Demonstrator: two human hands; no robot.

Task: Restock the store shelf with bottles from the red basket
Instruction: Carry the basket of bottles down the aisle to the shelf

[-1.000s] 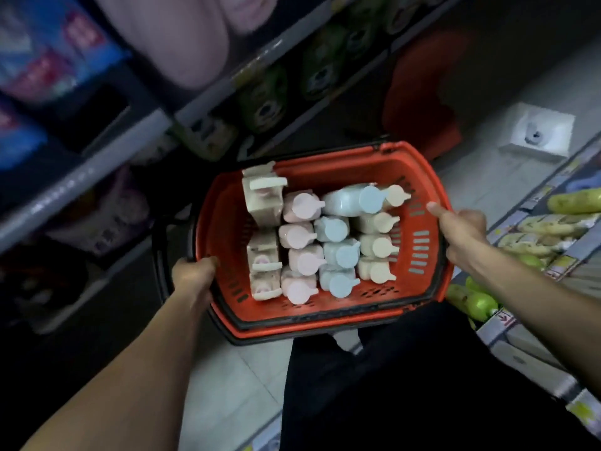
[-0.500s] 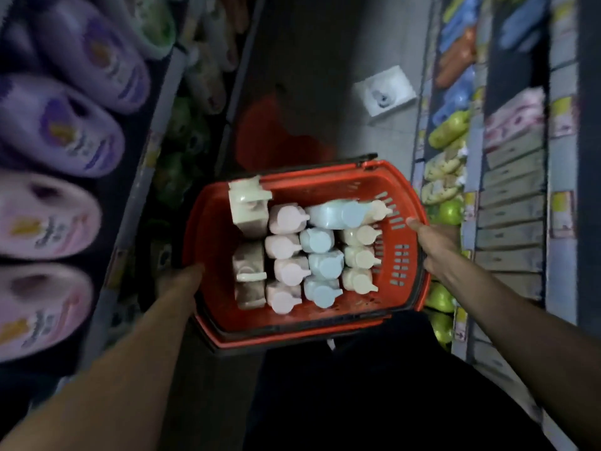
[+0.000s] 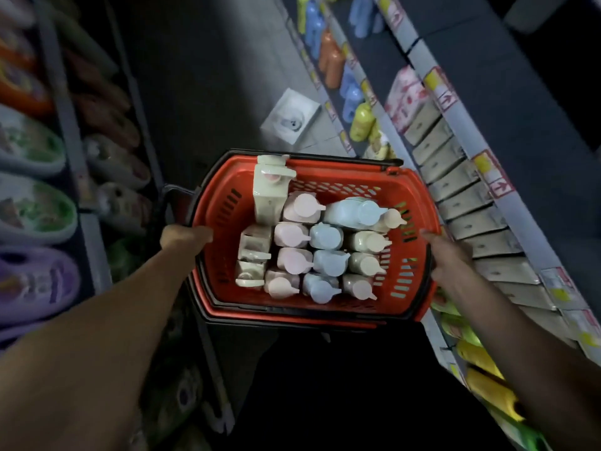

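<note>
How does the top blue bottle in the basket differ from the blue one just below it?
The top pale blue plastic bottle lies on its side across the row; the pale blue plastic bottle below it stands upright, cap facing the camera. The lying one shows its full body length; the upright one shows mostly its top. Both sit in the red plastic basket and share colour and cap style.

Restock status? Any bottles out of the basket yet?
Done: no bottle is out in a hand; the red basket looks full, with pink, blue and cream bottles packed in rows. In hand: left hand and right hand hold the basket by its sides, in the aisle. Left: taking bottles out and shelving them.
</note>
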